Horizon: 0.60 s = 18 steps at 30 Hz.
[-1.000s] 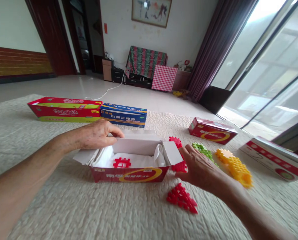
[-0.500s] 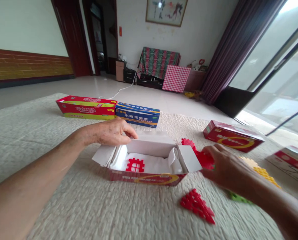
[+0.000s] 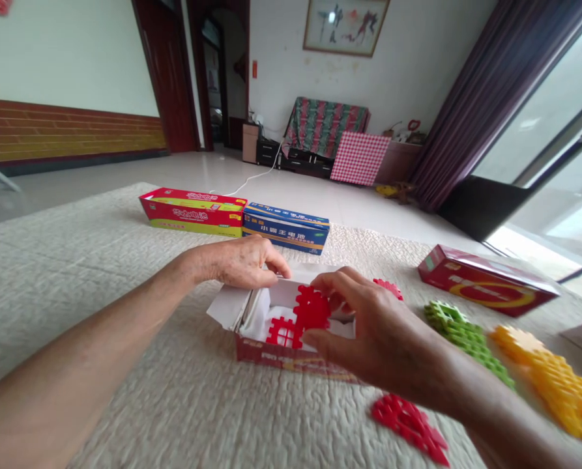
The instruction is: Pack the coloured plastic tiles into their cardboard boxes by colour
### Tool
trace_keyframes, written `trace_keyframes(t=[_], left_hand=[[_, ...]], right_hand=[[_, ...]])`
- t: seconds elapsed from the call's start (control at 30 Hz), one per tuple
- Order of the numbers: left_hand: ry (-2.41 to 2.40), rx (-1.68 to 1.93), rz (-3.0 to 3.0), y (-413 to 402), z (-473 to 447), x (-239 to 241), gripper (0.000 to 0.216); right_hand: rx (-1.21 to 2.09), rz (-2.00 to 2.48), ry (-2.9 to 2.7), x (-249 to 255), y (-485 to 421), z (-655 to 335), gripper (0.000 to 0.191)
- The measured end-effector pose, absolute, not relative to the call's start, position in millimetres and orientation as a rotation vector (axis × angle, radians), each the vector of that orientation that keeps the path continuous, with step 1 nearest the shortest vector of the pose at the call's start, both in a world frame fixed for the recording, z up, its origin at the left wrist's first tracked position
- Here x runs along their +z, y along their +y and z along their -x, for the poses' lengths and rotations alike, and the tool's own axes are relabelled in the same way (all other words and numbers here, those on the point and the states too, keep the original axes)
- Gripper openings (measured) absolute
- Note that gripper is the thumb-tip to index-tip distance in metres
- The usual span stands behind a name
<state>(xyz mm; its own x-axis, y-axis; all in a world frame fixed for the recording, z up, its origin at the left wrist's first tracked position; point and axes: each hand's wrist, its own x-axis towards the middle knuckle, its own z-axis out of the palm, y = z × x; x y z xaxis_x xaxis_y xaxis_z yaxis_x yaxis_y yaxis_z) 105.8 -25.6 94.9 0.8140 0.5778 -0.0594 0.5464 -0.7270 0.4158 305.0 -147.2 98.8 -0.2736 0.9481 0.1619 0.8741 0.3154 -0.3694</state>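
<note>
My left hand (image 3: 246, 262) grips the far rim of a dark red cardboard box (image 3: 291, 362), its thumb and fingers closed over the edge near the left corner. The box lies with its top flaps spread and white padding inside. A red toothed plastic building block (image 3: 313, 309) is pinched between the thumb and fingers of my right hand (image 3: 363, 319), over the box opening. Below and left of it, a red window-shaped block (image 3: 277, 332) rests on the padding. My right hand hides the box's right end.
Red blocks (image 3: 410, 426) lie in front of the box, another red piece (image 3: 389, 288) behind it. To the right are green blocks (image 3: 469, 339) and yellow blocks (image 3: 554, 378). A closed dark red box (image 3: 486, 280), a blue box (image 3: 285, 228) and a red-yellow box (image 3: 193, 213) stand farther back.
My right hand has moved left from beside the box to above its opening, carrying a red block. My left hand stays on the far rim. The view has shifted slightly left.
</note>
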Motion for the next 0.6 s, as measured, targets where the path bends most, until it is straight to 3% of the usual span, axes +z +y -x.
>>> trace_keyframes(t=[0.33, 0.6], left_hand=[[0.812, 0.127, -2.564, -25, -105, 94, 0.039], [0.830, 0.113, -2.572, -21, -104, 91, 0.040]], right_hand=[[0.245, 1.605, -2.120, 88, -143, -295, 0.041], [0.038, 1.593, -1.945, 115, -131, -371, 0.030]])
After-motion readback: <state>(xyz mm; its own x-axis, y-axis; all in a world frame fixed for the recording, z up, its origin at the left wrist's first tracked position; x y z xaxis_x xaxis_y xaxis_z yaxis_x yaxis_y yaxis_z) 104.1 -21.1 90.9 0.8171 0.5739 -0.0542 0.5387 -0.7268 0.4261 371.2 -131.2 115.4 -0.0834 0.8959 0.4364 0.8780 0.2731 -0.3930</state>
